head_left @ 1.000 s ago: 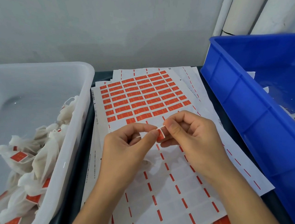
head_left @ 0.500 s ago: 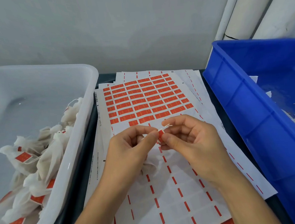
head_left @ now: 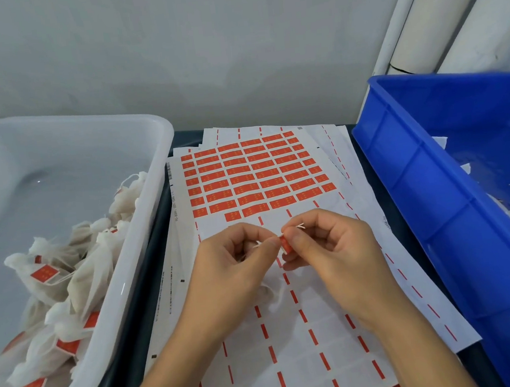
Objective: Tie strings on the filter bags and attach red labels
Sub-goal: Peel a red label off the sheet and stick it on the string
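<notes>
Right hand [head_left: 329, 248] pinches a red label [head_left: 285, 245] onto white string [head_left: 296, 227]; left hand [head_left: 231, 257] apparently pinches the string's other end.

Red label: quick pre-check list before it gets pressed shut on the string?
1. Red label pinched by right hand: ok.
2. String at the label, ends sticking out above it: ok.
3. Left hand pinching the string's other side: ok.
4. Label folded squarely over the string: cannot tell.
5. Filter bag below the hands, mostly hidden: cannot tell.
6. White tub of finished bags at left: ok.
</notes>
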Action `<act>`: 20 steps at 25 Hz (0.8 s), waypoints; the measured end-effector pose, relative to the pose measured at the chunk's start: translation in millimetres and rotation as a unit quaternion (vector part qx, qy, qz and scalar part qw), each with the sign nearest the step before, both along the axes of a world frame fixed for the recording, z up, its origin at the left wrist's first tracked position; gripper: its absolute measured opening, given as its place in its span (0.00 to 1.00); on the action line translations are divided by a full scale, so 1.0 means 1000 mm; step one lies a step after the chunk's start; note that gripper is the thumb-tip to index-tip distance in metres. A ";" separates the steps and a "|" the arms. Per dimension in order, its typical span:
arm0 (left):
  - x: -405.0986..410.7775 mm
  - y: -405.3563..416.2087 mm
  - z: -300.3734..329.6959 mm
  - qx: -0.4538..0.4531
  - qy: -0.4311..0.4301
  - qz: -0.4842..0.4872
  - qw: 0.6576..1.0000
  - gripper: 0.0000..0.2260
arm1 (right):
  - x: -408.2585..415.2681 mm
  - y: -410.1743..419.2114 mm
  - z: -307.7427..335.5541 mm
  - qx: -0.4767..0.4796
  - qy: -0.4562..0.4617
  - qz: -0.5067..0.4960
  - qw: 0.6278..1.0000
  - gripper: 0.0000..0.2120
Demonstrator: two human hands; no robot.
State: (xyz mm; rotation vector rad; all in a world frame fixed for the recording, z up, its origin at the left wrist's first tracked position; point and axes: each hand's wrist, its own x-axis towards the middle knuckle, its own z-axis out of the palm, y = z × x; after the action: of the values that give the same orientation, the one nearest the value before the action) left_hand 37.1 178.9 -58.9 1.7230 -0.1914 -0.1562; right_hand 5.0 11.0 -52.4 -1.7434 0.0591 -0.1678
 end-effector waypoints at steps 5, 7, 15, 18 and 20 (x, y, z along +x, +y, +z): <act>-0.001 0.000 -0.002 0.008 -0.012 0.010 1.000 0.05 | -0.001 0.002 -0.001 -0.015 0.002 0.011 1.000 0.03; -0.002 -0.001 -0.001 0.009 -0.012 0.008 1.000 0.05 | -0.001 0.003 -0.001 -0.023 -0.004 0.005 1.000 0.04; -0.002 -0.003 0.000 -0.007 -0.017 -0.010 1.000 0.06 | -0.002 0.006 -0.001 -0.019 -0.009 -0.003 1.000 0.04; 0.000 -0.001 0.001 0.005 -0.031 -0.025 0.999 0.05 | -0.001 0.008 0.000 -0.015 -0.014 -0.017 1.000 0.04; 0.002 0.004 0.000 0.048 -0.036 -0.032 0.998 0.06 | 0.000 0.007 0.001 -0.009 -0.024 -0.044 0.999 0.03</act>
State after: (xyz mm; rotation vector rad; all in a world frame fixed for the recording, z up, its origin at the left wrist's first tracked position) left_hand 39.4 183.3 -58.4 1.8197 -0.2958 -0.1518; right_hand 4.6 17.8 -51.5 -1.7558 0.0995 -0.2744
